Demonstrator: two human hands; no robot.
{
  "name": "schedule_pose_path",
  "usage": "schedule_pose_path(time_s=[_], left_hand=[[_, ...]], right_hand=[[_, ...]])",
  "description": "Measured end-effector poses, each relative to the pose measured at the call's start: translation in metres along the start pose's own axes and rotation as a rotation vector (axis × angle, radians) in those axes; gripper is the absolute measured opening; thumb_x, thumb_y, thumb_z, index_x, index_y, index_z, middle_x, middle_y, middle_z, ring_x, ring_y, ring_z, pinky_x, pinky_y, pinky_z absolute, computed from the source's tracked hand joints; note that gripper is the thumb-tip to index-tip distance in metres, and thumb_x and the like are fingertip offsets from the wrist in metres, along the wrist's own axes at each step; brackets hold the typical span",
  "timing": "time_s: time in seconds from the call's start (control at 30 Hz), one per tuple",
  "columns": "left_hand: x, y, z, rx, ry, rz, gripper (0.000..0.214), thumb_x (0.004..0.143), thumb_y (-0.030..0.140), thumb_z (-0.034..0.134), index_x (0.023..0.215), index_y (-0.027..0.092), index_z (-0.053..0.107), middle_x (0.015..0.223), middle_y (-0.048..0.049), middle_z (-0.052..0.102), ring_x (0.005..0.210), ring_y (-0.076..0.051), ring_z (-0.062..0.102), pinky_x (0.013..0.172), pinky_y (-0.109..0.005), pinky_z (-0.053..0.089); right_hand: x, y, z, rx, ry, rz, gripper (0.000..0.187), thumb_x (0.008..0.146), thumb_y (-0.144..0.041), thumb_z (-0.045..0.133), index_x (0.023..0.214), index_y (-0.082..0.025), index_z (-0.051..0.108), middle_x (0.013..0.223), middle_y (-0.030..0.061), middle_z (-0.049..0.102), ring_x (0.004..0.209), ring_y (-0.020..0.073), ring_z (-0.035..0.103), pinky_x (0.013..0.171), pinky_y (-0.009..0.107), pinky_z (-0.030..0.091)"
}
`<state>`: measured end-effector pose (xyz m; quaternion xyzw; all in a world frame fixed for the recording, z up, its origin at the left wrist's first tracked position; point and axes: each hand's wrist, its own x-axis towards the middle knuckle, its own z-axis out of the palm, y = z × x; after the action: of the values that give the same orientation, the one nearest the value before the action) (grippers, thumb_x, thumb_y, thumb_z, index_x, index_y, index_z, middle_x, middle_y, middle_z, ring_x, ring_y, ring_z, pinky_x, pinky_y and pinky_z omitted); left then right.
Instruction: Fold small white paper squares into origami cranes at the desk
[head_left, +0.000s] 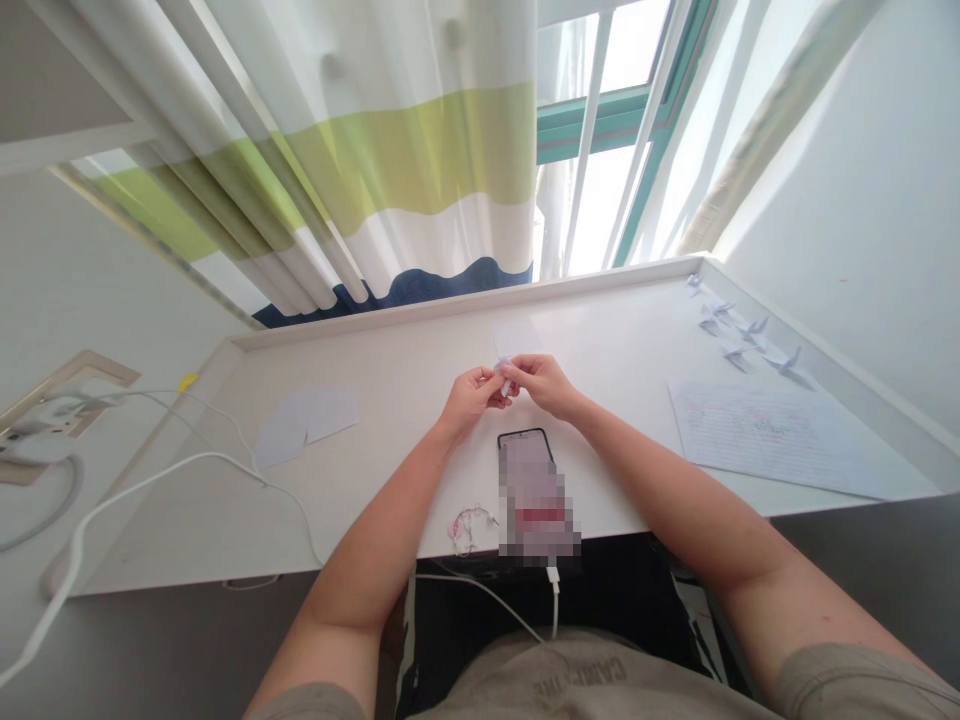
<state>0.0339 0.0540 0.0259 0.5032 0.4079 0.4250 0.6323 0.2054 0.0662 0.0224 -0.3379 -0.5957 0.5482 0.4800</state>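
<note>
Head view: small folded white paper [501, 368] pinched at centre frame between left hand [471, 398] and right hand [541, 385], both clamped on it, fingertips meeting. Smartphone [526, 480] lies just below on the surface [397, 350]; folded paper cranes [742, 335] upper right, loose paper squares [306, 425] left.

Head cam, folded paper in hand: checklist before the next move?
1. Folded white paper pinched by left hand and right hand: ok.
2. Fold crease sharp: cannot tell, fingers hide it.
3. Phone apart from both hands: ok.
4. Paper cranes apart from the hands, at the desk's right end: ok.
5. Spare white paper sheets on the desk, left of the hands: ok.
</note>
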Motion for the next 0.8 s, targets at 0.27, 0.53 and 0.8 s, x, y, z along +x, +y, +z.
schedule_pose_path(time_s=[0.27,0.53,0.8], left_hand=[[0.0001,0.0009,-0.0073,-0.054,-0.259,-0.169,0.054,0.087,0.065,0.073,0.090,0.012,0.069,0.080,-0.0135,0.078,0.074,-0.025,0.077,0.071,-0.034,0.055],[-0.0022,0.0018,-0.0107,-0.049,-0.268,-0.113,0.060,0.084,0.071,0.075,0.096,0.012,0.073,0.097,-0.0177,0.082,0.075,-0.023,0.077,0.077,-0.035,0.057],[-0.0044,0.0011,-0.0057,-0.060,-0.241,-0.124,0.057,0.076,0.064,0.087,0.095,0.013,0.072,0.092,-0.0141,0.082,0.072,-0.019,0.077,0.073,-0.030,0.057]], right_hand=[[-0.0040,-0.0001,0.0067,-0.010,0.015,0.022,0.048,0.088,-0.066,0.074,0.076,-0.020,0.070,0.055,-0.0022,0.061,0.049,0.0109,0.053,0.052,0.027,0.046],[-0.0004,0.0008,0.0005,0.023,0.084,0.019,0.049,0.085,-0.066,0.077,0.073,-0.019,0.069,0.060,-0.0008,0.063,0.057,0.0106,0.055,0.057,0.027,0.046],[-0.0007,0.0013,0.0015,0.015,0.101,0.017,0.052,0.082,-0.070,0.078,0.072,-0.020,0.066,0.061,-0.0011,0.063,0.060,0.0117,0.054,0.059,0.027,0.047]])
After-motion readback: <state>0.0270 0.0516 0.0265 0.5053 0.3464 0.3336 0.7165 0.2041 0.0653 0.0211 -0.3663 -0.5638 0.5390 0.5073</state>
